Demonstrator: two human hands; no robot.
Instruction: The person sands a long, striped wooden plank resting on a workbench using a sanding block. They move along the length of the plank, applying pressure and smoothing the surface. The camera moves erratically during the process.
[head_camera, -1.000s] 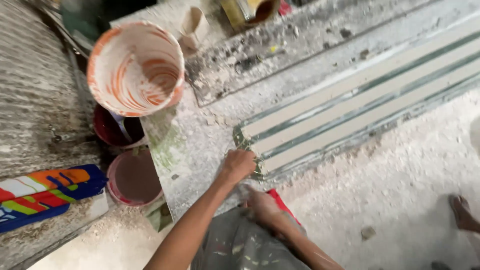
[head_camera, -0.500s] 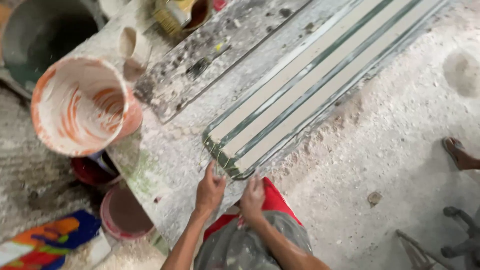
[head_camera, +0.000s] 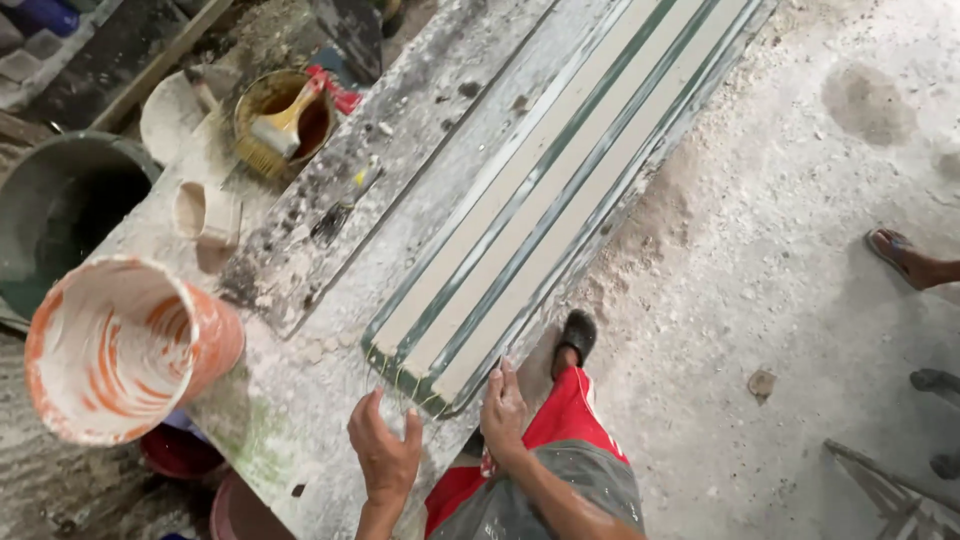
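Two hands at the near end of a long green mould (head_camera: 560, 200) filled with three pale strips, lying on a dusty bench (head_camera: 300, 400). Left hand (head_camera: 385, 455) open, fingers spread, just short of the mould's corner, holding nothing. Right hand (head_camera: 503, 412) loosely open, fingertips touching the mould's end. Orange-streaked bucket (head_camera: 120, 345) tilted at left, whitish inside. Round tin (head_camera: 283, 122) beyond, holding a brush (head_camera: 280, 125). Small pale cup (head_camera: 200, 212) between them.

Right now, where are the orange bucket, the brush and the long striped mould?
orange bucket (head_camera: 120, 345), head view, on its white-streaked inner wall.
brush (head_camera: 278, 128), head view, on its pale head, in the round tin.
long striped mould (head_camera: 560, 190), head view, on its middle cream strip.
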